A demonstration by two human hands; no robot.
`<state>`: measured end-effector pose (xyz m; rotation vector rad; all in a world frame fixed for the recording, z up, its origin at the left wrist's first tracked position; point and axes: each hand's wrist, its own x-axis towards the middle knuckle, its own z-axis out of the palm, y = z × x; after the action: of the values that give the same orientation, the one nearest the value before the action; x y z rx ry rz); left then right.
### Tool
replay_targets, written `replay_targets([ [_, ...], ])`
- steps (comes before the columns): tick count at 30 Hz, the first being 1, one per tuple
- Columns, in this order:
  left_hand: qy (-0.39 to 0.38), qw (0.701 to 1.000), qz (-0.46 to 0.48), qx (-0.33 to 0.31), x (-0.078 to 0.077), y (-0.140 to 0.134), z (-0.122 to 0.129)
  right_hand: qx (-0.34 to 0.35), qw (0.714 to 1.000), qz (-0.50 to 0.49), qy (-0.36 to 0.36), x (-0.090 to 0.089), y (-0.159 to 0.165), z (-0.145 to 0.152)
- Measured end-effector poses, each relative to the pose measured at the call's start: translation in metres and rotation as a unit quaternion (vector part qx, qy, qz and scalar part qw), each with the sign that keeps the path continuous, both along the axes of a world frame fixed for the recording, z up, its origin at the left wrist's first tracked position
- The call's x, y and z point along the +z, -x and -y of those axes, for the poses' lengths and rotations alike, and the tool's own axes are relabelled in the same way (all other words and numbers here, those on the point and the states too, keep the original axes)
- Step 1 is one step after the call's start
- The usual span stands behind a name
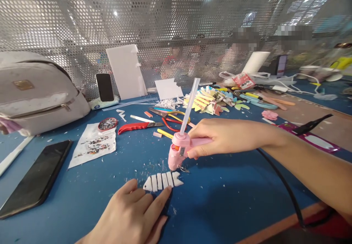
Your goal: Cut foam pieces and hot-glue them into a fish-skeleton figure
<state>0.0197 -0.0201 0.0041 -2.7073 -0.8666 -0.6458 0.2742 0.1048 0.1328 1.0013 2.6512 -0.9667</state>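
Observation:
My right hand [217,137] is wrapped round the handle of a pink hot glue gun [178,150]. A clear glue stick [190,106] rises out of its back end, and the nozzle points down at the table. Just under the nozzle lies a small white fish [159,181] made of separate strips, with a pointed head on the left and a notched tail on the right. My left hand [132,212] rests in front of it, index fingertip touching the fish's lower edge near the tail. The other fingers are partly curled, and no object shows in that hand.
A red-handled cutter [140,126], pliers [158,112] and a paper [96,143] with small beads lie behind the fish. Coloured scraps [209,101] are heaped farther back. At left are a black phone [35,179] and a backpack [38,90]. A black cable [283,181] runs below my right forearm.

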Motion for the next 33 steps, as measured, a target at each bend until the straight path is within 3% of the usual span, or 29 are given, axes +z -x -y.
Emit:
replay_targets([
  [10, 0.002, 1.0, 0.0, -0.002, 0.0013, 0.0001, 0.001, 0.008, 0.999, 0.042, -0.009, -0.0019, -0.0004, -0.0013],
  [33, 0.006, 1.0, 0.004, 0.003, 0.0002, -0.0018, 0.0004, -0.017, 0.999, 0.028, -0.016, -0.0027, -0.0006, -0.0008],
])
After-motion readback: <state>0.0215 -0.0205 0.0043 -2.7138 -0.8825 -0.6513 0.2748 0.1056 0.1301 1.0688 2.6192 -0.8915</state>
